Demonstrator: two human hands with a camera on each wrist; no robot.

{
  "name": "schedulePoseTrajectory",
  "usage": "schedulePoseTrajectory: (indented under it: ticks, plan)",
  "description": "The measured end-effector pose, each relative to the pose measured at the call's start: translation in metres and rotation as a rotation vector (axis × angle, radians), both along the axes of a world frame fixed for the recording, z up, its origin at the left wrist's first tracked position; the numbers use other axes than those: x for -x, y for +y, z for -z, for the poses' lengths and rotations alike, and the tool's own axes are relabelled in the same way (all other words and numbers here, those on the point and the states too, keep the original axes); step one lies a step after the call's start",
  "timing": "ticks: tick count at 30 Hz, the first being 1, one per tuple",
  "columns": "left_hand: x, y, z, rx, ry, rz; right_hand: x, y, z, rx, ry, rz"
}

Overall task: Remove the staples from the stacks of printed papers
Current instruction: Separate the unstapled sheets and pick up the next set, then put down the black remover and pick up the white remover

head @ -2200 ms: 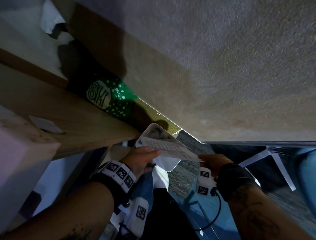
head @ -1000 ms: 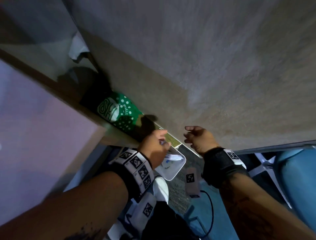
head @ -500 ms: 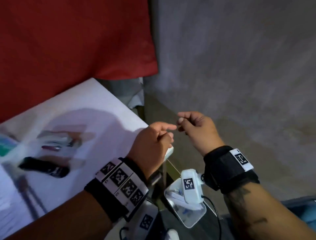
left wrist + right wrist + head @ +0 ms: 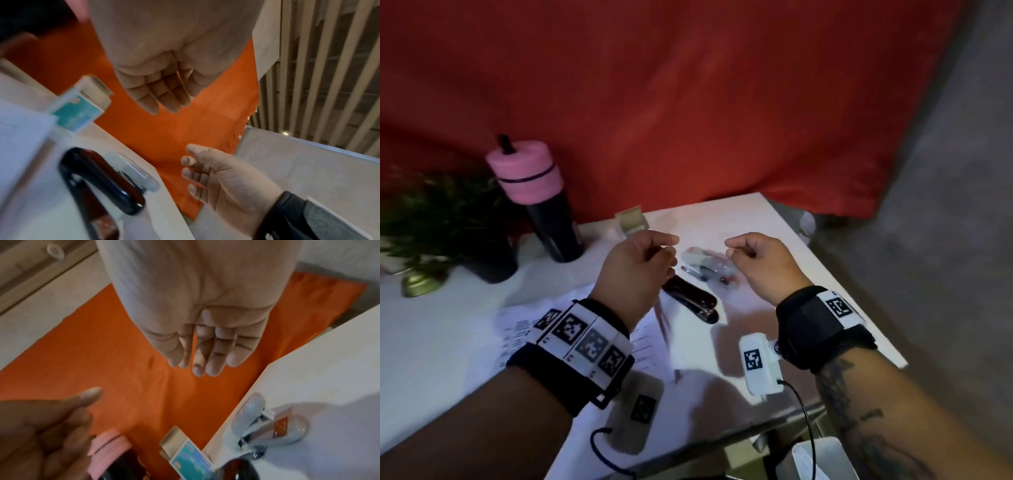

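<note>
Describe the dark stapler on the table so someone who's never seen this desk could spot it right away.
Start at the white table in front of the red cloth backdrop. Near the middle, just past the printed papers and below the left hand, lies the dark stapler. It is glossy black and long, unlike the clear stapler beside it.

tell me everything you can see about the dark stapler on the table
The dark stapler lies flat on the white table, glossy, black with a reddish-brown sheen, its long body running diagonally. It sits beside the printed papers and just short of a clear stapler. The left hand hovers above its far end; nothing grips it.
</note>
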State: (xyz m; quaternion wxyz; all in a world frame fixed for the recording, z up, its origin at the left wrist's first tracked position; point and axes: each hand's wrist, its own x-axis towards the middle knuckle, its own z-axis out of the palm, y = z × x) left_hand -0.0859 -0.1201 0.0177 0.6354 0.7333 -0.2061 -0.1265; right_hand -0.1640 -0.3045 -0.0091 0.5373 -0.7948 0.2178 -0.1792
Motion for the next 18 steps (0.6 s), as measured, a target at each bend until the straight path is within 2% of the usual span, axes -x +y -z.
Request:
schedulePoseTrajectory:
  ticks: [2,5,7,11,15,18]
  plan:
    - [-0.015,0.027,0.004,-0.03,0.009,-0.066,-0.024,0.007,0.007,0.164,0.144,-0.026]
    - [-0.031,0.063,0.014,-0.072,0.058,-0.142,-0.052,0.009,0.019,0.527,0.468,-0.032]
    - [-0.039,0.082,0.021,-0.109,0.094,-0.182,-0.063,0.007,0.026,0.642,0.589,0.002]
    - [-0.051,0.112,0.037,-0.149,0.158,-0.227,-0.077,0.005,0.036,0.69,0.723,-0.009]
    - [-0.061,0.129,0.045,-0.162,0.186,-0.24,-0.083,0.005,0.039,0.664,0.721,0.037]
    - [-0.068,0.136,0.045,-0.144,0.172,-0.234,-0.085,0.009,0.025,0.692,0.669,0.106]
